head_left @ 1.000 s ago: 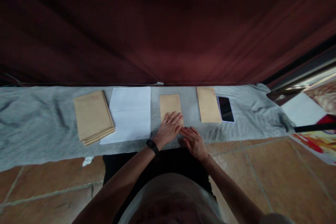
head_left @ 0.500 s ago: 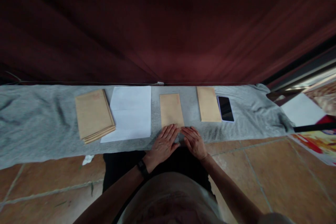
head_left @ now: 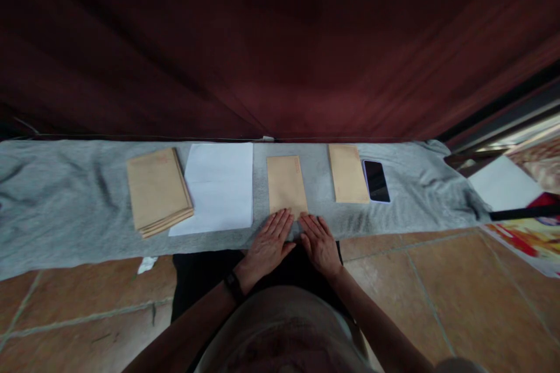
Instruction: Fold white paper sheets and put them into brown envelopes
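A single brown envelope (head_left: 286, 183) lies flat on the grey cloth (head_left: 65, 198) straight ahead of me. My left hand (head_left: 268, 243) rests palm down with fingers stretched, its fingertips touching the envelope's near edge. My right hand (head_left: 319, 242) lies flat beside it, fingers spread, fingertips at the envelope's near right corner. Neither hand holds anything. A dark band circles my left wrist.
On the cloth: a stack of brown envelopes (head_left: 158, 190) at the left, white paper sheets (head_left: 217, 185) next to it, another brown envelope (head_left: 347, 173) and a black phone (head_left: 375, 180) at the right. Dark red curtain (head_left: 280, 46) behind. Tiled floor (head_left: 437, 291) in front.
My left hand slid back off the middle envelope toward me, from covering its lower half to touching only its near edge. My right hand shifted slightly back too.
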{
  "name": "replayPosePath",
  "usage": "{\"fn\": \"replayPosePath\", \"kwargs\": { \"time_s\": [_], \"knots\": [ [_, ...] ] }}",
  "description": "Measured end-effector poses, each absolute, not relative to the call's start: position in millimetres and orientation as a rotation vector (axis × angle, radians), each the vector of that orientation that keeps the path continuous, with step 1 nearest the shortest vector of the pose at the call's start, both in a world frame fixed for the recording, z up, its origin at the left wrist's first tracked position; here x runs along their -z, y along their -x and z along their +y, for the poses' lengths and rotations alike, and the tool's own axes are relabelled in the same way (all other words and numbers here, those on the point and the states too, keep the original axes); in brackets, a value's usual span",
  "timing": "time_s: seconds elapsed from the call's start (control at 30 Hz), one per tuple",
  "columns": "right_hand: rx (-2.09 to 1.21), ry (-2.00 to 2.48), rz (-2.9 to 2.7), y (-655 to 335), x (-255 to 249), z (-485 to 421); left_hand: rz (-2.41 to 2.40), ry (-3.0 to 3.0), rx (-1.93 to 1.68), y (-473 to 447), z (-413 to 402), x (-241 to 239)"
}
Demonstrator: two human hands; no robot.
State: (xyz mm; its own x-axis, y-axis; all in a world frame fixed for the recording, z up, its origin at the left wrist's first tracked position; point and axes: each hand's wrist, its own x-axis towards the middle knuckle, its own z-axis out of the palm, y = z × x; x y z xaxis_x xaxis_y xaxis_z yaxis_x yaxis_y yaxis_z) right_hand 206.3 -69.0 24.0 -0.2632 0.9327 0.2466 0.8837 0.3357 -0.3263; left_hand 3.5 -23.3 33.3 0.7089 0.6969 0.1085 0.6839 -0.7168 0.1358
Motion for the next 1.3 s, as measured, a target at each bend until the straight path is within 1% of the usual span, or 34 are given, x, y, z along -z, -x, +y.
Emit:
{"fn": "replayPosePath", "kwargs": {
  "time_s": [0.4, 0.73, 0.97, 1.13, 1.3],
  "knots": [
    [-0.155, 1.652, -2.162, -212.2, -28.0, -69.6, 1.277, -2.799, -0.274, 21.6, -34.8, -29.6],
    [-0.163, 1.563, -2.231, -178.5, -29.5, -50.9, 1.306, -2.808, -0.298, 20.3, -36.9, -24.2],
    [-0.108, 1.682, -2.192, -204.3, -24.0, -61.5, 1.317, -2.8, -0.339, 21.6, -36.3, -29.1],
    [-0.107, 1.668, -2.203, -215.1, -20.0, -64.8, 1.324, -2.762, -0.363, 7.5, -25.6, -39.4],
    [-0.081, 1.647, -2.207, -214.9, -13.4, -64.7, 1.197, -2.762, -0.38, -33.3, -8.8, -42.0]
  ]
}}
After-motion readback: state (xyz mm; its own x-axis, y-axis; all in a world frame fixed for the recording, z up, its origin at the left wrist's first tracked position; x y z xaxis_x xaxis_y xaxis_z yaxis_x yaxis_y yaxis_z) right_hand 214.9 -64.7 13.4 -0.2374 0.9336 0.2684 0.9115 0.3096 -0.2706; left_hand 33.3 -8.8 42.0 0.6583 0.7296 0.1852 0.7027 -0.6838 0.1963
